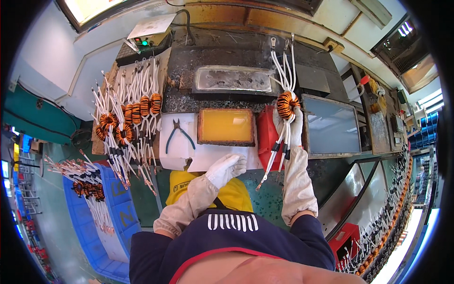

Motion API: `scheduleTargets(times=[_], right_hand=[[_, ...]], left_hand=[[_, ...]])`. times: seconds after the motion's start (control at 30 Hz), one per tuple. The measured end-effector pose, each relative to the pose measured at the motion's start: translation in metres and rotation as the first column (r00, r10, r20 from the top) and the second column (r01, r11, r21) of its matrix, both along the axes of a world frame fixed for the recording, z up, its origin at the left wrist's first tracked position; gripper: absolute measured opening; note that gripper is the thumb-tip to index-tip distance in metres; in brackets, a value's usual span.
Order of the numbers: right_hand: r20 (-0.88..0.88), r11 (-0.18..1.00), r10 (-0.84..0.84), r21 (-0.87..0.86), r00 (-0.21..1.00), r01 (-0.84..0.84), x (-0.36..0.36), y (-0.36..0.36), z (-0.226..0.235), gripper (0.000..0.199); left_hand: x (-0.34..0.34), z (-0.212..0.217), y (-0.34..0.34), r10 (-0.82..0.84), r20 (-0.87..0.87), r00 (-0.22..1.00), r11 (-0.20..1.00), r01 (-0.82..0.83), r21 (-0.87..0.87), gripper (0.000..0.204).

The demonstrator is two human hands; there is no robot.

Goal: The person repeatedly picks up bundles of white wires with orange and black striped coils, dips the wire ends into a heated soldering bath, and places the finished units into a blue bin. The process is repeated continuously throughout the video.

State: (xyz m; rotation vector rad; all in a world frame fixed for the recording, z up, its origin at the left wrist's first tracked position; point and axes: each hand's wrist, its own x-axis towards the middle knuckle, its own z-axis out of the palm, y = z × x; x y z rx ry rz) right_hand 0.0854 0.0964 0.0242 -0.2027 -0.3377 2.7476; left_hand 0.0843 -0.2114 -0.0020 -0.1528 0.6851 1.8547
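My right hand, in a white work glove, is closed around a ring-shaped coil wound in orange and black. Its white leads stand up toward the back, with metal lugs at their tips; more leads with black sleeves hang toward me. The upper tips are beside the right end of a rectangular pot with a silvery, crusted surface. My left hand, also gloved, hovers empty in front of the bench, fingers loosely extended. Beyond it sits a tray of yellow liquid. Cutting pliers with teal handles lie on white sheeting.
Several similar coils are piled at the bench's left. A control box with a green light stands behind them. Right of the held coil are a red bin and a greyish shallow tray. A blue crate holds more coils at lower left.
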Motion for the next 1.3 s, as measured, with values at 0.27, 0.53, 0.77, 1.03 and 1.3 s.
scheduleTargets(times=[0.27,0.53,0.77,1.03,1.3], right_hand=[[0.102,0.907,-0.137,0.412,0.985,0.084,0.019,-0.059,0.077,0.035],[0.125,0.323,-0.511,0.945,0.850,0.055,0.029,-0.119,0.097,0.047],[-0.129,-0.286,-0.485,0.958,0.865,-0.018,0.033,-0.150,0.099,0.044],[0.094,0.074,-0.301,0.994,0.949,-0.075,0.025,-0.109,0.105,0.020],[0.132,0.112,-0.471,0.990,0.872,-0.089,-0.027,-0.108,0.115,0.024]], left_hand=[[-0.040,0.064,0.037,-0.004,-0.516,0.857,0.999,-0.024,-0.047,0.032],[-0.030,0.107,0.078,0.084,-0.670,0.737,0.995,-0.029,0.093,0.060],[-0.036,0.100,0.069,0.280,-0.531,0.800,0.960,-0.217,0.180,0.042],[-0.047,0.067,0.050,0.237,-0.425,0.873,0.971,-0.202,0.126,0.025],[-0.034,0.065,0.039,0.126,-0.514,0.848,0.991,-0.129,0.030,0.025]])
